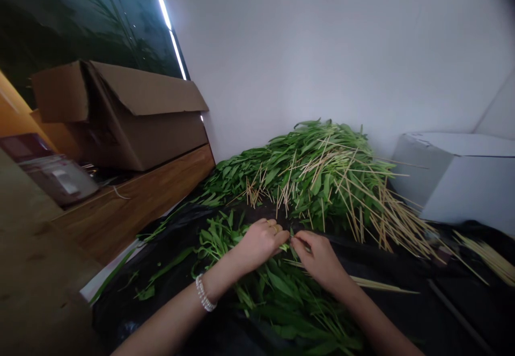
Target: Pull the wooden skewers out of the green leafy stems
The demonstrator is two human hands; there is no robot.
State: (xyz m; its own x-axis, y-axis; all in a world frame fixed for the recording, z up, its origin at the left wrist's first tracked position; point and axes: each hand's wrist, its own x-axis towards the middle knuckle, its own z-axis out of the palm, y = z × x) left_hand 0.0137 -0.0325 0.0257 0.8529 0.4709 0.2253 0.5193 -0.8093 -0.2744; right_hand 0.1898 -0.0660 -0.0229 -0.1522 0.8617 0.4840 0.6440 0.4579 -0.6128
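Left hand (259,243): fingertips pressed together, pinching a leaf (285,247) (ring on one finger).
Right hand (319,259): pinches the same leaf from the opposite side.
Underneath: loose greens (281,291).

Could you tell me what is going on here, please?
A person works over a black sheet. Their left hand and right hand meet fingertip to fingertip, pinching a leafy stem from the loose greens beneath them. Behind lies a big pile of greens mixed with bamboo skewers; more skewers lie to the right.
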